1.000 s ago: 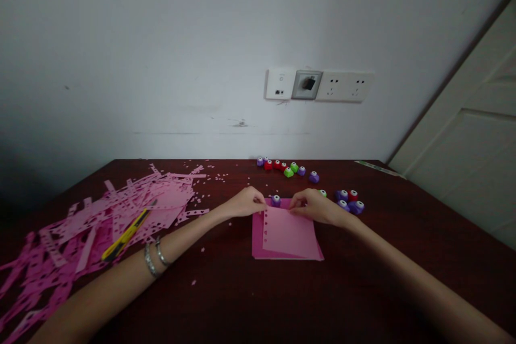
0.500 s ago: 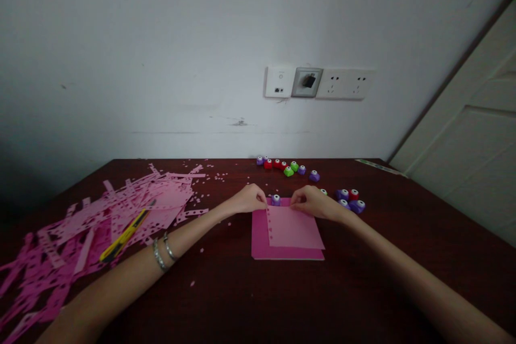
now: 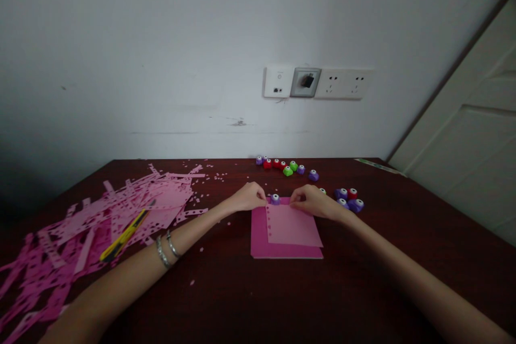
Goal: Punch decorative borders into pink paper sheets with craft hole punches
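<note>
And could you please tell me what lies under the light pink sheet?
Under the light pink sheet, darker pink paper shows at the left and near edges; the rest is covered.

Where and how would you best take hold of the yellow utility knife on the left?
Take the yellow utility knife probably mid-handle, from above: it lies across pink paper strips with its long handle uncovered, and its thin grey tip, apparently the blade, points away and rightward.

In dim light, a dark reddish-brown table (image 3: pixel 226 301) stands against a scuffed pale wall (image 3: pixel 161 37) with sockets (image 3: pixel 343 84), a panelled door (image 3: pixel 484 140) at right
</note>
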Demonstrator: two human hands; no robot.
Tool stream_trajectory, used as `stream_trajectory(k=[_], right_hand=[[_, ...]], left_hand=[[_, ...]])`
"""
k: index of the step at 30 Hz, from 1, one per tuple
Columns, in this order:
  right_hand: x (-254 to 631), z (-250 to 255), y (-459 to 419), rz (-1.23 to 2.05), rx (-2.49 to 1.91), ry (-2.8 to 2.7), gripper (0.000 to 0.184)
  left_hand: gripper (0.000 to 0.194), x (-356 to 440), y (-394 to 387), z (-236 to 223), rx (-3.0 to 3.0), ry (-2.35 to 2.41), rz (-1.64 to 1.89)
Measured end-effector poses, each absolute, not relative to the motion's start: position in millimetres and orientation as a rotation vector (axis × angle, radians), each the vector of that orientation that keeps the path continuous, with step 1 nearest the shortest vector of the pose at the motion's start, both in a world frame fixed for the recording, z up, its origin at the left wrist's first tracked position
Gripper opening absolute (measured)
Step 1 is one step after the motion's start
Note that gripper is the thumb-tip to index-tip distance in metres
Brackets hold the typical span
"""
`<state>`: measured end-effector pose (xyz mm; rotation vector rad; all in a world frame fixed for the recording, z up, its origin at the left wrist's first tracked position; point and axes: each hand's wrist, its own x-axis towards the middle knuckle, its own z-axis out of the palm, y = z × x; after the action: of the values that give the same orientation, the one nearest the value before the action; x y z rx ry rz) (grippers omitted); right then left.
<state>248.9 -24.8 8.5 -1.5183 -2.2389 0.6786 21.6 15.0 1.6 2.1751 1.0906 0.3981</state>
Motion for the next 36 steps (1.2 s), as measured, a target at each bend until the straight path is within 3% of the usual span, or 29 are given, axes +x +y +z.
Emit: stream_trajectory(k=[11, 27, 36], right_hand=[[250.7, 6.3, -21.3, 0.652, -1.553, -2.195, 0.016], [246.4, 9.8, -19.6, 0.607, -1.615, -2.173, 0.014], [250.0, 8.1, -16.7, 0.552, -1.61, -2.153, 0.016]], left_hand=[[0.025, 26.9, 18.3, 5.1, 2.216, 1.172, 0.334], [0.02, 27.5, 22.5, 3.5, 2.224, 1.176, 0.345], [0.021, 24.7, 27.8, -4.2, 2.202, 1.169, 0.487]])
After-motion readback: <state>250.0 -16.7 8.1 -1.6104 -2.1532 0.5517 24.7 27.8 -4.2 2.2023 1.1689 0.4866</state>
